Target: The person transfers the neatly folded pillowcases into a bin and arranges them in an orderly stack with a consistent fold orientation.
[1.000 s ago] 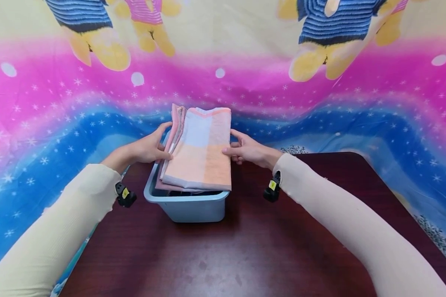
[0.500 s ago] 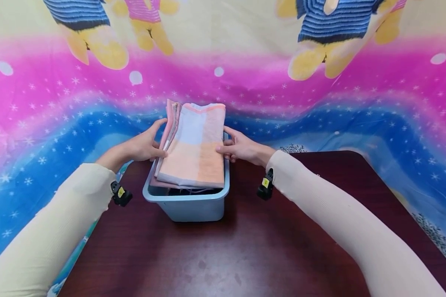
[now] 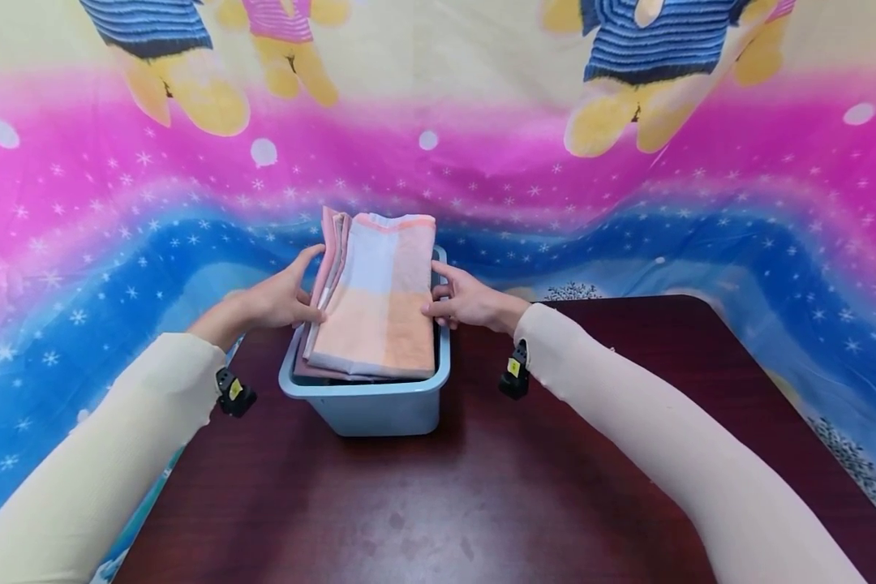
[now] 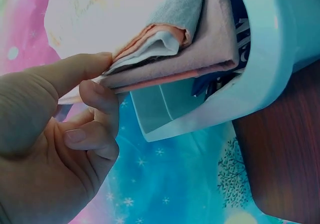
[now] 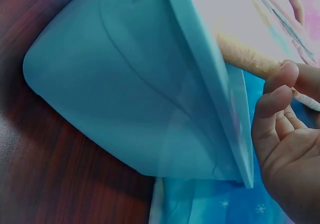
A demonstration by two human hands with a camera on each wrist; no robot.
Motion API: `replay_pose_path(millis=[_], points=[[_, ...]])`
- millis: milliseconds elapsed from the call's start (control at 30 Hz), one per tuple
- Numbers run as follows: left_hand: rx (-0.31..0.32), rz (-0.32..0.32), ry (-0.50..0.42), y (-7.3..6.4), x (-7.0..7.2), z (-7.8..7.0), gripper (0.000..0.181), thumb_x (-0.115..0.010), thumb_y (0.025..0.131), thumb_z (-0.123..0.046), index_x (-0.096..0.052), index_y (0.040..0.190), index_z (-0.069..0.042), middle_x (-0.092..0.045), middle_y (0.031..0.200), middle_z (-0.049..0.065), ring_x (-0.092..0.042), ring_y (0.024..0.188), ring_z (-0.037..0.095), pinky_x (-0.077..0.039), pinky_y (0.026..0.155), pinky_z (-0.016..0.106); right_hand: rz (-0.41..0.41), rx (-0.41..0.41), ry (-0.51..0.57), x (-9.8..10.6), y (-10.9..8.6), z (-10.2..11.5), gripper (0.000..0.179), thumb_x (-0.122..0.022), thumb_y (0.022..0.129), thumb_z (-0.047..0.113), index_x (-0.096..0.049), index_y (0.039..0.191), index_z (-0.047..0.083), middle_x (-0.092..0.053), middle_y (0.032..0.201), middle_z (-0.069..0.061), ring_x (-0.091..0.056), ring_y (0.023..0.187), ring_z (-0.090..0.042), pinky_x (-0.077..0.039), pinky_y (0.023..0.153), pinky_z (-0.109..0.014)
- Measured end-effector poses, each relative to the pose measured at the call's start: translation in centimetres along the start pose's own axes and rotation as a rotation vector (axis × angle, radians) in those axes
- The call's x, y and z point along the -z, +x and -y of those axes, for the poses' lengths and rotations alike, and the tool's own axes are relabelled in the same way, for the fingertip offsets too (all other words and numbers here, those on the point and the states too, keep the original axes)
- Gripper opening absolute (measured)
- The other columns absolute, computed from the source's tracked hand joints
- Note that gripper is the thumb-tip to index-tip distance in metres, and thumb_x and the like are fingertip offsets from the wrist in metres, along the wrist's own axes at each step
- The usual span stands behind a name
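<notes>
A folded checked cloth [image 3: 375,312] in peach, white and mauve lies over the mouth of a light blue plastic bin [image 3: 387,412], with a pink folded layer [image 4: 220,39] beneath and beside it. At its left edge my left hand [image 3: 281,296] pinches the layers between thumb and fingers. My right hand [image 3: 474,302] grips the opposite edge, thumb on top and fingers underneath. The cloth's near end sits just inside the bin's front rim. Dark navy fabric with white marks [image 4: 242,39] shows under the layers in the left wrist view.
The bin stands on a dark reddish-brown table [image 3: 423,511]. Behind it hangs a pink and blue printed backdrop [image 3: 496,170] that comes close to the table's far edge. Small black cameras [image 3: 514,371] are strapped at both wrists.
Both hands have carried the cloth left, raising it slightly and then lowering it. Its right side no longer overhangs the bin's right rim, and its near end sits lower in the bin.
</notes>
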State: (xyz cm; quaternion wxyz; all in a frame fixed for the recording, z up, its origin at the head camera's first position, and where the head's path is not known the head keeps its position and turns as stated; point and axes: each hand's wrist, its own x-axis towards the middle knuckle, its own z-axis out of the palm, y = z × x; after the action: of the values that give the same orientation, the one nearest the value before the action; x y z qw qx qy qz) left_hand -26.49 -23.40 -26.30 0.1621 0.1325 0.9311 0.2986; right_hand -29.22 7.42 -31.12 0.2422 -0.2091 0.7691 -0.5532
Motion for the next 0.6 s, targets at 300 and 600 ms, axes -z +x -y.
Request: replay_pose_path(millis=[300, 600], points=[[-0.012, 0.016, -0.030, 0.2, -0.7, 0.7, 0.108, -0.069, 0.095, -0.009, 0.016, 0.161, -0.021, -0.068, 0.116, 0.033, -0.073, 0.091, 0.028, -0.058, 0.076, 0.041, -0.007, -0.009, -0.039, -0.4, 0.4, -0.9, 0.086, -0.061, 0.100, 0.007, -0.007, 0.164, 0.027, -0.064, 0.092, -0.006, -0.047, 0.063, -0.019, -0.042, 0.064, -0.032], [-0.028, 0.022, -0.020, 0.6, -1.2, 1.2, 0.109, -0.069, 0.095, -0.009, 0.018, 0.160, -0.017, -0.069, 0.105, 0.028, -0.065, 0.072, 0.021, -0.051, 0.065, 0.037, -0.042, -0.009, -0.076, -0.7, 0.8, -1.3, 0.081, -0.061, 0.101, 0.011, -0.012, 0.163, 0.027, -0.063, 0.087, -0.007, -0.043, 0.060, -0.023, -0.042, 0.061, -0.031]])
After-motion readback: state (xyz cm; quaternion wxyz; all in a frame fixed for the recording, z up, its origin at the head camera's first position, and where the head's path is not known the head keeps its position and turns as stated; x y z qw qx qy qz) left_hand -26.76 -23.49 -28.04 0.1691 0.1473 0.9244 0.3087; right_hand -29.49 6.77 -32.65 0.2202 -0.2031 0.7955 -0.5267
